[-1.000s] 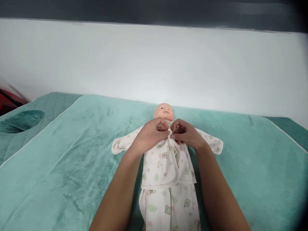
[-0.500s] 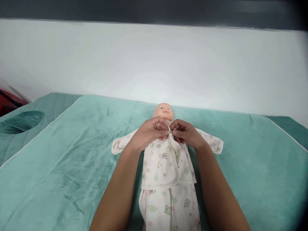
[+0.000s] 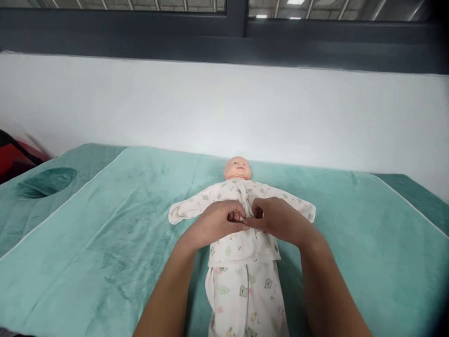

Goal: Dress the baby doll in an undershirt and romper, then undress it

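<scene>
A baby doll [image 3: 237,168] lies on its back with its head at the far end, dressed in a white printed jacket [image 3: 229,250] and matching trousers [image 3: 242,299]. Both sleeves stretch out sideways. At the middle of the chest, my left hand [image 3: 224,220] is closed, thumb and fingers pinching the jacket's front edge. Opposite it, my right hand [image 3: 271,216] is also closed on the jacket front, its thumb tip meeting my left fingertips. Whatever fastening lies between the fingers is hidden. Above my hands, the jacket's front edges lie together near the neck.
A teal velvety cover [image 3: 115,234] lies under the doll. At left is a padded section with an oval hole [image 3: 47,182], and a red and black item [image 3: 16,157] beyond it. Behind stands a white wall [image 3: 210,107] below a dark window frame [image 3: 140,35].
Both hands have moved down the jacket front from the neck to mid-chest, uncovering the upper jacket. My view has tilted up, bringing the window in.
</scene>
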### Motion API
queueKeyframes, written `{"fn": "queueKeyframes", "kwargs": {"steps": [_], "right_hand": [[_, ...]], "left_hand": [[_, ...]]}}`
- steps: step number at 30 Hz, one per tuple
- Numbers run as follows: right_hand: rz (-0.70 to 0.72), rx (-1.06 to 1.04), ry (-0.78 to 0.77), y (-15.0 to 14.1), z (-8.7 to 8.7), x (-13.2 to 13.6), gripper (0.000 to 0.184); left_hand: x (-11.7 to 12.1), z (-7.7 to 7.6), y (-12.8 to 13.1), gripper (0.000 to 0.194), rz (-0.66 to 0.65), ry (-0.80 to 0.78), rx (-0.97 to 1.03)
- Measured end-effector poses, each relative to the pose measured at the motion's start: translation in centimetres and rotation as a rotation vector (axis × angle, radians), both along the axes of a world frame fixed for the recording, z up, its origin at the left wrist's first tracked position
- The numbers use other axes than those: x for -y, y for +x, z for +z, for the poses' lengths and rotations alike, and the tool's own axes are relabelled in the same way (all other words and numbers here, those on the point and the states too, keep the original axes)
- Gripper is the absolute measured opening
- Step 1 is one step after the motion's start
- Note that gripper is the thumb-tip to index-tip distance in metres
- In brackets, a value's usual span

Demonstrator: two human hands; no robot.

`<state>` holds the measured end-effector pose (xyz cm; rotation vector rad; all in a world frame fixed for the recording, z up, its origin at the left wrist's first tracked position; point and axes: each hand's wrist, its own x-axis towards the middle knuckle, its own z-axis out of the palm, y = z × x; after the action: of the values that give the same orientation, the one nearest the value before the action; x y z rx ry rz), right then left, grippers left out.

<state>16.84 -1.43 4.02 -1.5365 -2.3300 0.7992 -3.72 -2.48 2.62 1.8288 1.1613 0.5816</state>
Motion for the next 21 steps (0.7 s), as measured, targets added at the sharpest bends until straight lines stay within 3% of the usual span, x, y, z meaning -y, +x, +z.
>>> {"fn": "queueKeyframes", "kwargs": {"steps": [4, 11, 15, 21], "right_hand": [[-0.029, 0.086, 0.025, 0.0, 0.4, 1.3, 0.026], [0.093, -0.393, -0.43, 1.4, -1.2, -0.8, 0.024], [0.151, -0.562, -0.534, 1.5, -2.7, -2.1, 0.025], [0.177, -0.605, -0.587, 1.3, -3.5, -2.5, 0.026]], "left_hand": [[0.4, -0.2, 0.6, 0.014, 0.034, 0.114, -0.063], [-0.3, -0.4, 0.3, 0.019, -0.012, 0.07, 0.054], [-0.4, -0.5, 0.3, 0.022, 0.037, 0.1, 0.038], [-0.4, -0.3, 0.1, 0.018, 0.021, 0.042, 0.029]]}}
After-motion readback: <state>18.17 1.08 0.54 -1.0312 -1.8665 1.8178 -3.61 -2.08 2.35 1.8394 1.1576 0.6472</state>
